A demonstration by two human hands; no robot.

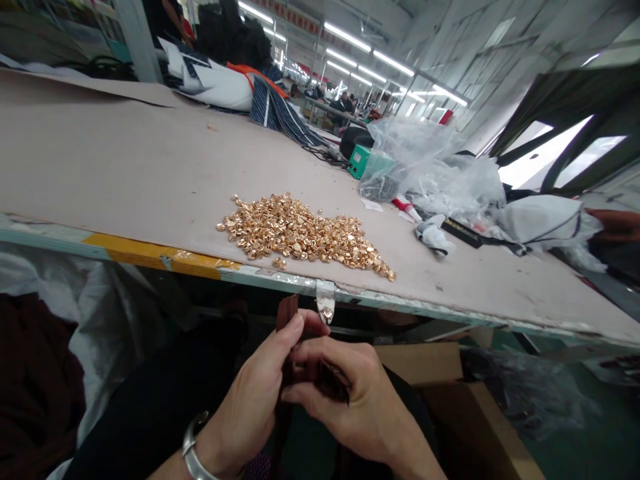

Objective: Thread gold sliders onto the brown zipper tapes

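My left hand, with a silver bracelet at the wrist, pinches a dark brown strip of material below the table's front edge. My right hand is curled round a lower part of the same brown strip, its thumb and fingers pressed close to the left hand. Much of the strip is hidden by the fingers. Just above the hands, a pale tab hangs over the table edge with a small gold piece at its tip. On the tabletop lies a heap of small gold metal pieces.
The table spans the view. At its right lie clear plastic bags, a green box and a white cloth. Rolled striped fabric lies at the back. Below right stands an open cardboard box; left hangs white fabric.
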